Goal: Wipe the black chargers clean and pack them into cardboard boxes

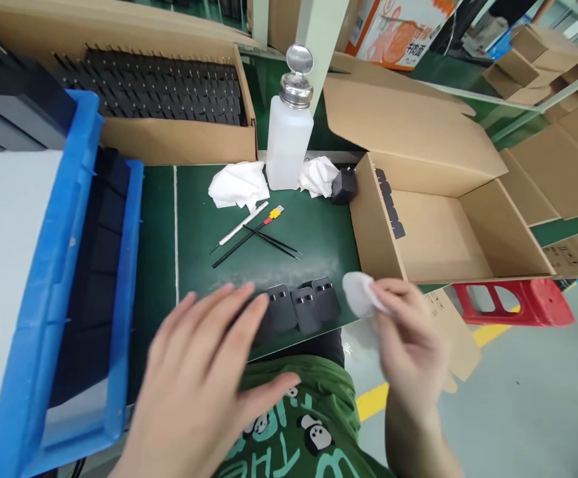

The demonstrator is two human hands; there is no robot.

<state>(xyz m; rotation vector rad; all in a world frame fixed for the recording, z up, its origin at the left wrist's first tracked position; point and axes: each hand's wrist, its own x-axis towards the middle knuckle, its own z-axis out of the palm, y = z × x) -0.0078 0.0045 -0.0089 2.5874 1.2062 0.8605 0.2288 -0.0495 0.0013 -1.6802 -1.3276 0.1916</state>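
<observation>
A round white cotton pad is pinched between the thumb and fingers of my right hand, just off the table's front edge. My left hand is spread open with its fingers stretched out, near the left end of a row of black power adapters. Part of that row is hidden behind the left fingers, and I cannot tell whether they touch it. Beyond the row lie black tweezers, a white pen-like tool and a short black cable with a yellow-ended USB plug.
A white pump bottle stands at the back between crumpled white tissues, beside another black adapter. At right, a cardboard box holds a few black adapters. Rows of pronged adapters fill the back-left box; blue crates stand left.
</observation>
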